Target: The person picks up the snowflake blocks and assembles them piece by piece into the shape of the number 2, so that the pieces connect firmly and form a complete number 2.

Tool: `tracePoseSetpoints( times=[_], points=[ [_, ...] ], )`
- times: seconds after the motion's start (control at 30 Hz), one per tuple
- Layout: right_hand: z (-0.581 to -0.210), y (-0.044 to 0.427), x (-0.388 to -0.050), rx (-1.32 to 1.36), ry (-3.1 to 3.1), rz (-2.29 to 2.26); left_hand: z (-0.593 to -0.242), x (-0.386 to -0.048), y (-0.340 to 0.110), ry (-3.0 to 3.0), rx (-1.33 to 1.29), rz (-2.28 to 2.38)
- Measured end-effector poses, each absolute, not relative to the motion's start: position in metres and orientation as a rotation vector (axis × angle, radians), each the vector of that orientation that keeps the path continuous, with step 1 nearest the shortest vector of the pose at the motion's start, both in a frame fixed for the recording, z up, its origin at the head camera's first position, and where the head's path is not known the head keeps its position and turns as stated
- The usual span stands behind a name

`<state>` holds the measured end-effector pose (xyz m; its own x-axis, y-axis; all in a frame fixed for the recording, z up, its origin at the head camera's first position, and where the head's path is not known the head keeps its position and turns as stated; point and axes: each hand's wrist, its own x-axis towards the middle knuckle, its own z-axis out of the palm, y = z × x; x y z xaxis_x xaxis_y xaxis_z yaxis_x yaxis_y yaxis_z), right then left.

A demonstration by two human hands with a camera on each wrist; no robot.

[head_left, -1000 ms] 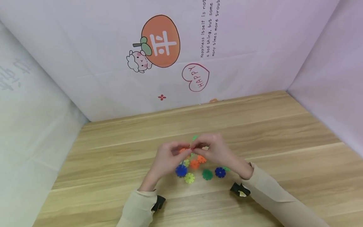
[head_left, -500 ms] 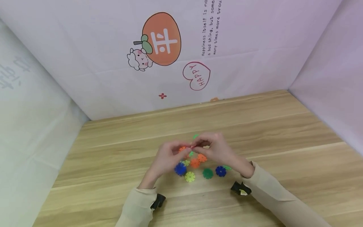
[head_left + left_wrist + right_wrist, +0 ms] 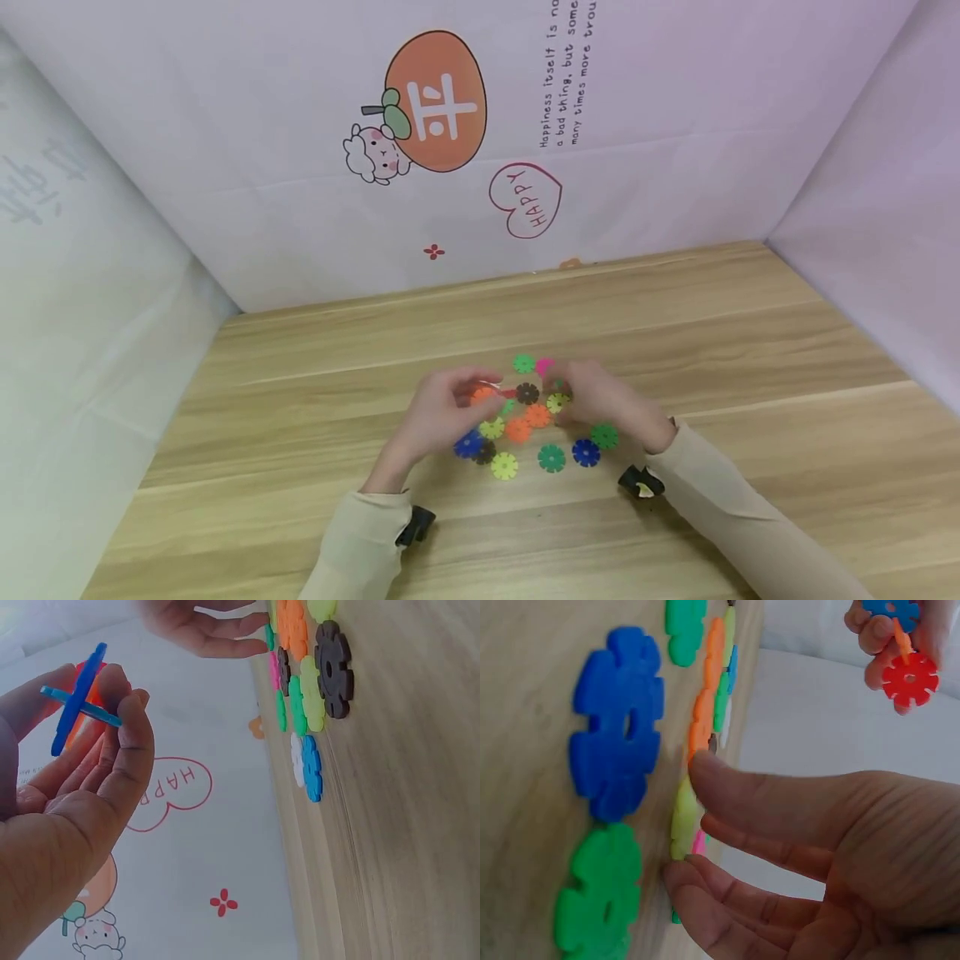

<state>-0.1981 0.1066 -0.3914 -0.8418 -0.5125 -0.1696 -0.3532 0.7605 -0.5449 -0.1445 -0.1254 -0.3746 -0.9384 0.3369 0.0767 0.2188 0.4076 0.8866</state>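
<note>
My left hand (image 3: 438, 417) grips several slotted snowflake discs joined together, held above the table. In the left wrist view a dark blue disc (image 3: 69, 712) crosses a light blue disc (image 3: 97, 712). The right wrist view shows a red disc (image 3: 910, 679) at the cluster's other end, linked by an orange disc (image 3: 901, 639). My right hand (image 3: 600, 400) is low over the loose discs, its thumb and fingers apart. Between them in the right wrist view lies a yellow disc (image 3: 682, 817); contact is unclear. Nothing is visibly held in that hand.
Loose discs lie around the hands on the wooden table (image 3: 337, 350): orange (image 3: 517, 430), dark brown (image 3: 527, 393), green (image 3: 551, 457), dark blue (image 3: 586, 452), pink (image 3: 545, 367) and others. A printed white cloth (image 3: 637, 192) stands behind the table.
The right hand has left the left hand's fingers and moved right and down towards the loose discs, its fingers parting. The left hand keeps the joined discs, turned slightly; the red disc now shows.
</note>
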Motion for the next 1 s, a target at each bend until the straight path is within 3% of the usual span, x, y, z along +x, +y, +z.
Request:
tracePoseSetpoints(
  times=[0.43,0.8,1.0],
  points=[
    [-0.395,0.104,-0.199,-0.568,2.636,-0.684,-0.377,-0.145,-0.126,2.586,0.578,1.512],
    [-0.383,0.103,-0.192,-0.968,2.539,-1.198,-0.379,-0.149,-0.127,2.655,0.582,1.474],
    [-0.375,0.097,-0.187,-1.043,2.486,-1.366,-0.376,-0.148,-0.130,2.647,0.521,1.480]
  ],
)
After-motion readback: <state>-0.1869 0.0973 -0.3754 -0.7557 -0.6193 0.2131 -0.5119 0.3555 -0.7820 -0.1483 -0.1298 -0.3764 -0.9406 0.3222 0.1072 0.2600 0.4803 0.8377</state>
